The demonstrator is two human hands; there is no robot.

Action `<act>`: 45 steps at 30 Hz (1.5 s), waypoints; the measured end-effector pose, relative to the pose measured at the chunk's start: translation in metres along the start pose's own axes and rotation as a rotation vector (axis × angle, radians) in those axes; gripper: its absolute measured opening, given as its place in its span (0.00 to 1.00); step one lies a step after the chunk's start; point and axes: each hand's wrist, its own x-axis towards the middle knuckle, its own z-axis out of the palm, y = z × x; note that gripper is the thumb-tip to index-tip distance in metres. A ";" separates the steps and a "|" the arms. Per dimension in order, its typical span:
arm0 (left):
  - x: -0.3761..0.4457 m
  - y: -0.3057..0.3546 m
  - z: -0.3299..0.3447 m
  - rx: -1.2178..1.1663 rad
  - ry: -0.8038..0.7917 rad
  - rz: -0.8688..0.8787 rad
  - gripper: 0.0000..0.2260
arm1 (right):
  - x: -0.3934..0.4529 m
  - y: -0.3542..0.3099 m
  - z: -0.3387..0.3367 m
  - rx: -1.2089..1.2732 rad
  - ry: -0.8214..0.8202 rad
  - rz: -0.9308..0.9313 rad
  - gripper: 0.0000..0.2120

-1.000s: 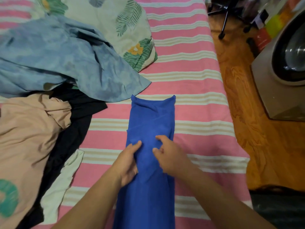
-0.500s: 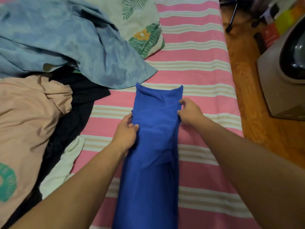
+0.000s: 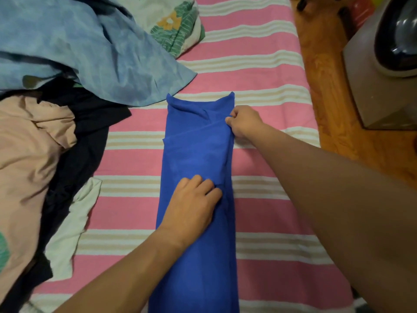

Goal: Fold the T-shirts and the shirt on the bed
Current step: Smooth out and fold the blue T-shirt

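A blue T-shirt (image 3: 196, 150) lies folded into a long narrow strip down the middle of the pink striped bed (image 3: 266, 86), collar end away from me. My left hand (image 3: 191, 206) rests on the strip's middle, fingers lying over the cloth and pressing it down. My right hand (image 3: 243, 123) pinches the strip's right edge near the collar. To the left lies a heap of unfolded clothes: a light blue shirt (image 3: 90, 48), a black garment (image 3: 85, 141), a peach T-shirt (image 3: 29, 159) and a pale white one (image 3: 70, 229).
A leaf-patterned pillow (image 3: 173, 21) lies at the head of the bed. Right of the bed is wooden floor (image 3: 325, 86) with a grey machine with a round door (image 3: 383, 71) standing on it.
My left hand left the shirt's left edge and came down onto its middle. My right hand stayed at the right edge near the collar. The view moved closer.
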 end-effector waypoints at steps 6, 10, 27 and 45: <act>-0.028 0.015 -0.008 -0.122 -0.067 0.035 0.11 | 0.008 0.003 0.002 -0.064 0.024 0.037 0.03; -0.038 0.010 0.001 -0.104 -0.120 -0.061 0.08 | 0.006 0.004 0.005 0.000 0.046 0.045 0.03; -0.190 0.049 -0.025 -0.230 -0.426 -0.574 0.28 | -0.217 0.061 0.079 0.379 0.027 0.190 0.04; -0.306 0.106 -0.042 -0.012 -0.801 0.113 0.22 | -0.235 0.063 0.084 0.278 0.036 0.282 0.13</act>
